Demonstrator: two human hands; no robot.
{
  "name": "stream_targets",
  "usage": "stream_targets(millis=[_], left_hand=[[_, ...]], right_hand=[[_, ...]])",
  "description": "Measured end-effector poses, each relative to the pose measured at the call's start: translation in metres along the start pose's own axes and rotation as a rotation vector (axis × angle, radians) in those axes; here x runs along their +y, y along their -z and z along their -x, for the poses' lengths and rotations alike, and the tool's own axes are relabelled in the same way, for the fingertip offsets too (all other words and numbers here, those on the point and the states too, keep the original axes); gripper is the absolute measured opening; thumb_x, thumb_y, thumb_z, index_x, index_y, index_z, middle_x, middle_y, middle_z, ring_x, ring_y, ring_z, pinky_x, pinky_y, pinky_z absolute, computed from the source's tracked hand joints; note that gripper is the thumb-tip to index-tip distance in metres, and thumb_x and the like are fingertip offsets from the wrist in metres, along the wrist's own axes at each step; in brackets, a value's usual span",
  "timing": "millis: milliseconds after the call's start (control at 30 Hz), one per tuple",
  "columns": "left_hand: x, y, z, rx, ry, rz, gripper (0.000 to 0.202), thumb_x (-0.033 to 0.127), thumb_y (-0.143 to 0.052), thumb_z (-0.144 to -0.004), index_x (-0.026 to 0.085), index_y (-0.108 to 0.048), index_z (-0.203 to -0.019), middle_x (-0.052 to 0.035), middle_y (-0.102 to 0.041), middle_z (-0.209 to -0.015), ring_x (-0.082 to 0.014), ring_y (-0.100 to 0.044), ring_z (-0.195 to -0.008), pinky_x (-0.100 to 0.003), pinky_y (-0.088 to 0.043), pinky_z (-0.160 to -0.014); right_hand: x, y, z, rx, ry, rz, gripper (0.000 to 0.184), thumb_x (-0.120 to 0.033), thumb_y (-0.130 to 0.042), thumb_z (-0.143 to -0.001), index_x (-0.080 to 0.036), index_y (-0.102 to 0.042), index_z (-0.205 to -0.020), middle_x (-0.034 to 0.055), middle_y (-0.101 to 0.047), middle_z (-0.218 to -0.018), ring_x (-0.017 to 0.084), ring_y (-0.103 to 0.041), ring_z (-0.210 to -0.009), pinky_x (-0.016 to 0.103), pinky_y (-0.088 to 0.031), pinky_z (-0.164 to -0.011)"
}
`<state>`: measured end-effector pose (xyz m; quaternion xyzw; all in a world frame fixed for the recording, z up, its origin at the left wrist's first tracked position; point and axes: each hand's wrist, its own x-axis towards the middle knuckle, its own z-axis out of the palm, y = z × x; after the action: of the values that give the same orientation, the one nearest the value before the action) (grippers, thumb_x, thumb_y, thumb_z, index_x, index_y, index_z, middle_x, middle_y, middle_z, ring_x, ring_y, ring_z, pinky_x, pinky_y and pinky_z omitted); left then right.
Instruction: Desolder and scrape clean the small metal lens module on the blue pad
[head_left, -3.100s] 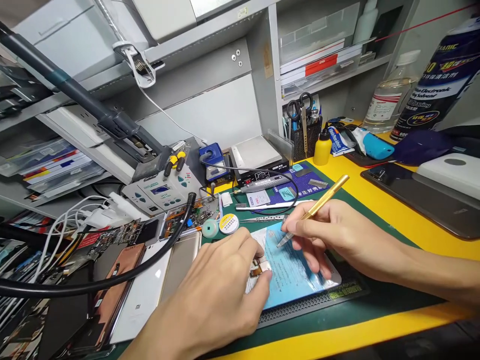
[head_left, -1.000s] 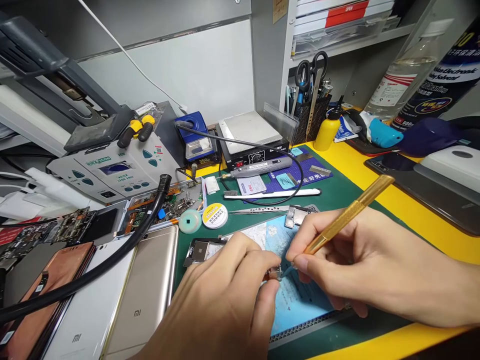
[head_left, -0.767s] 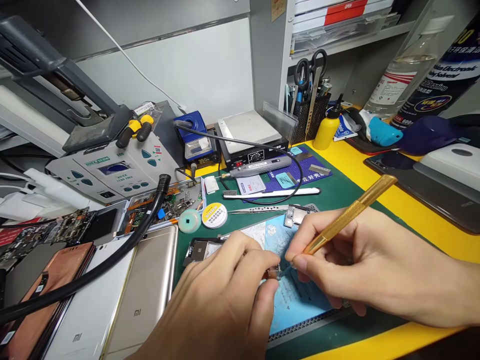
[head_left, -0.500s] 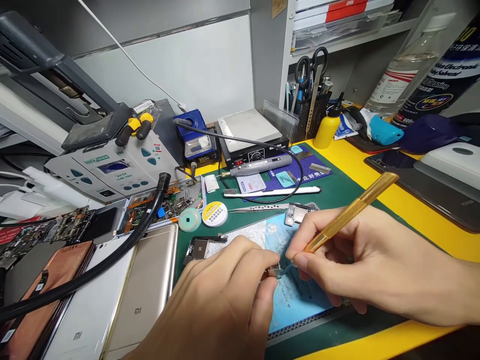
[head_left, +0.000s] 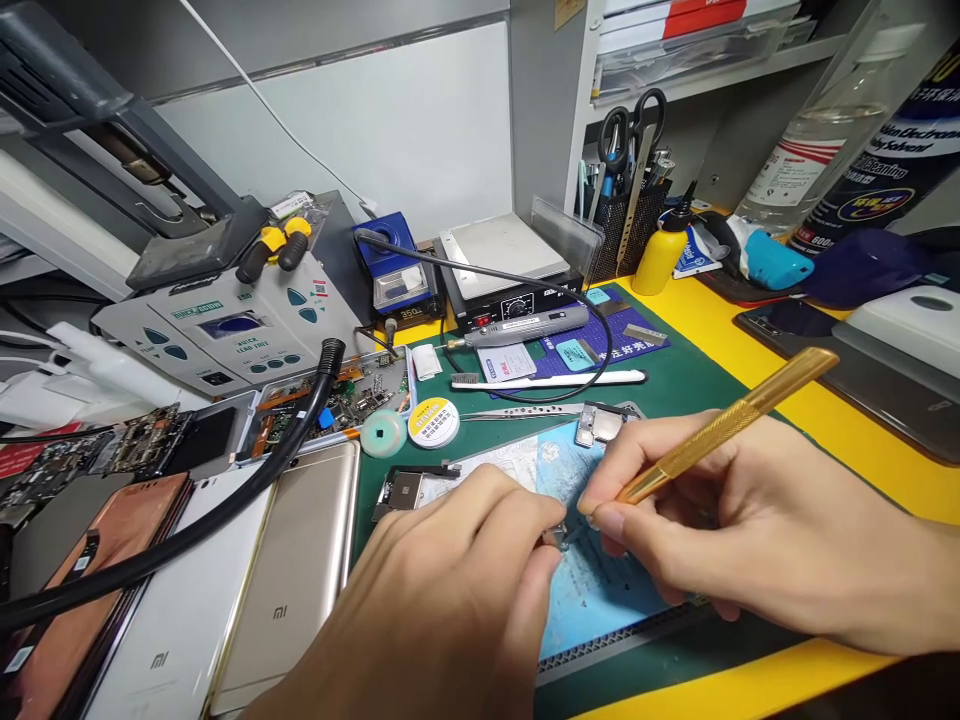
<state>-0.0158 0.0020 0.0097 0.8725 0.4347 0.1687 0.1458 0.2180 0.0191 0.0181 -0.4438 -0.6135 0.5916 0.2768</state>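
Observation:
My left hand [head_left: 450,570] lies over the blue-printed pad, its thumb and index finger closed on a small metal phone part [head_left: 556,538]. Most of that part is hidden under the fingers. In my right hand [head_left: 697,520] is a gold craft knife [head_left: 720,435] with a knurled handle, held like a pen and slanting up to the right. Its thin tip points at the metal part; whether they touch I cannot tell. Further phone parts lie on the pad [head_left: 600,600]: a black-and-silver one [head_left: 405,488] at left and a silver one [head_left: 600,424] at the top.
Beyond the pad lie tweezers [head_left: 517,412], a white toothbrush [head_left: 555,381] and a round tin [head_left: 433,422]. Several phones [head_left: 289,590] and a black hose [head_left: 225,520] fill the left. A yellow bottle [head_left: 663,252] stands at the back right.
The craft knife's handle has tipped lower toward the right in my right hand. My left hand stays on the metal part. The whole view has shifted slightly.

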Motion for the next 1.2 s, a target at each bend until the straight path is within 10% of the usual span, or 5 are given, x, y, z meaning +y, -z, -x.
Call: stream_targets(millis=[1200], left_hand=[[-0.0047,-0.0006,-0.0018,0.057,-0.114,0.108,0.018,0.014,-0.053,-0.101,0.022,-0.068,-0.105,-0.003,-0.068,-0.092,-0.0169,-0.068,-0.078,-0.025,-0.057,-0.071]], right_hand=[[0.0032,-0.0004,-0.0003,-0.012,0.035,-0.007,0.012,-0.024,-0.069,-0.1,-0.021,-0.07,-0.088,-0.0065,-0.06,-0.058,0.006,-0.049,-0.045,0.014,-0.041,-0.039]])
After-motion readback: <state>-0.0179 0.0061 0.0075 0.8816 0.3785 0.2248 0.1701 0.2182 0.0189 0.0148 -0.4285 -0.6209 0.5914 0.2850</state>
